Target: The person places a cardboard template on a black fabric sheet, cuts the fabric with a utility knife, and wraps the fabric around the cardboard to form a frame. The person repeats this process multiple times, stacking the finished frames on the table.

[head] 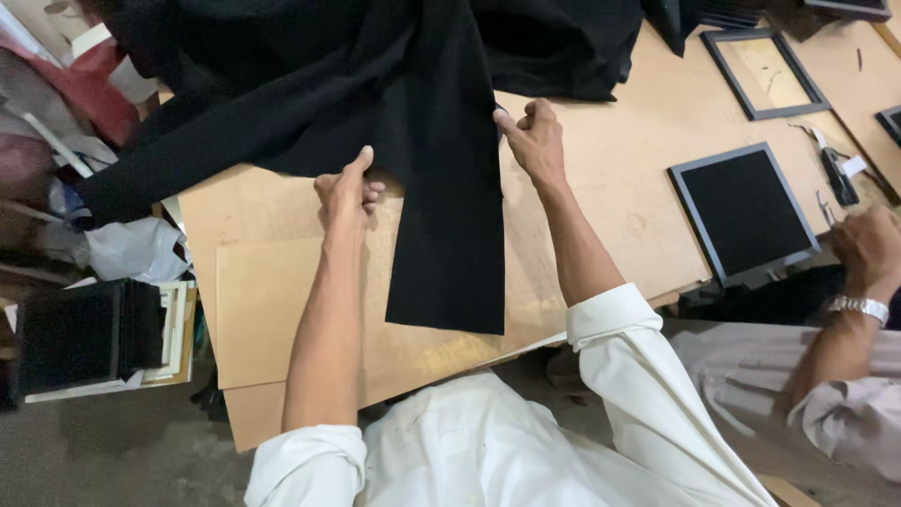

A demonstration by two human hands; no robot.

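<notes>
A long strip of black cloth (449,235), matte and soft, lay flat across a thin brown board (282,310), its lower end cut square near the board's front edge. Upward it widened into a rumpled heap that ran out of the top of the view, so its full shape could not be made out. The left hand (345,192) pinched the strip's left edge, thumb up and fingers curled onto the fabric. The right hand (533,136) gripped the right edge, knuckles bent, thumb tucked at the hem. Both were closed on the cloth, set apart by the strip's width. The board, smooth with a dull sheen, rested on a pale wooden table (648,160). To the right lay a square black frame (746,211) with a dark panel, and farther up an empty frame (765,73). A co-worker's hand (868,246) with a metal wristwatch showed at the right edge, partly cut off. Stacked frames (89,338) stood at the left, blurred.
</notes>
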